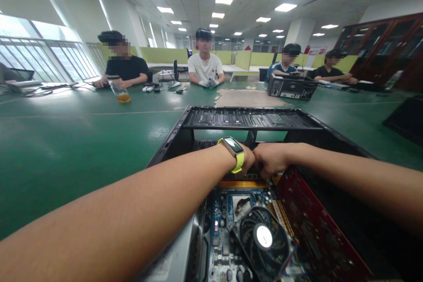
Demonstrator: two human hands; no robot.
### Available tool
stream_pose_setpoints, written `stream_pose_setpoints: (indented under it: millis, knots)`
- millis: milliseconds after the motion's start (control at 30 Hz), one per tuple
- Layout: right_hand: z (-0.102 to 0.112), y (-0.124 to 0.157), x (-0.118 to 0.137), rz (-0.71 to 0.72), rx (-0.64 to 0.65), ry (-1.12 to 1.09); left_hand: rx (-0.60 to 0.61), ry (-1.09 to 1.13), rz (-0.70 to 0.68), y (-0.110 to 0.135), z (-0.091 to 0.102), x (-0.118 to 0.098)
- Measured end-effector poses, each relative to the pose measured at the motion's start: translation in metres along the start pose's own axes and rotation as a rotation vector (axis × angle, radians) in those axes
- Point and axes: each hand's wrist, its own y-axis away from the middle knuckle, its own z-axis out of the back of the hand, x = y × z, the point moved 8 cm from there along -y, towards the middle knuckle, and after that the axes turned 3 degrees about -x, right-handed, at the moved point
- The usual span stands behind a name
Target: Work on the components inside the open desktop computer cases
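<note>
An open black computer case [251, 119] lies on the green table in front of me. Inside it I see a blue motherboard [221, 229] with a round CPU fan [264, 235] and a red expansion card [310, 224] to the right. Both my hands reach into the case's far end and meet there. My left hand [248, 161], with a yellow-strapped watch [235, 152] on the wrist, is bent down with its fingers hidden. My right hand [271, 158] is closed in a fist just above an orange slot strip [241, 183]; what it grips is hidden.
The green table [66, 141] stretches left and ahead. Several people sit along its far side. A plastic cup of amber liquid [119, 90] stands at far left, a second computer case [291, 87] at far right, and a brown patch [247, 97] lies beyond my case.
</note>
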Motion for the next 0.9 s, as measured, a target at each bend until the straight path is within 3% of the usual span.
stream_pose_setpoints:
  millis: [167, 400, 500, 600, 733, 900]
  knots:
    - [0.003, 0.0, -0.002, -0.001, -0.032, 0.002, -0.054, -0.026, 0.007, 0.001, 0.004, 0.002]
    - [0.003, -0.001, 0.004, 0.069, -0.088, 0.036, 0.022, -0.013, 0.013, 0.005, 0.0, 0.0]
    - [0.005, -0.005, 0.007, 0.06, -0.101, 0.052, -0.005, -0.012, 0.061, 0.009, 0.0, 0.001]
    - [0.004, -0.007, 0.005, 0.023, -0.077, 0.01, -0.038, -0.008, 0.081, 0.013, 0.001, 0.002]
    - [0.003, -0.007, -0.002, -0.008, -0.055, -0.093, 0.036, -0.038, -0.002, 0.009, -0.005, -0.002]
    - [-0.008, -0.007, -0.001, 0.028, 0.09, -0.084, 0.012, -0.053, -0.021, 0.006, -0.003, -0.002]
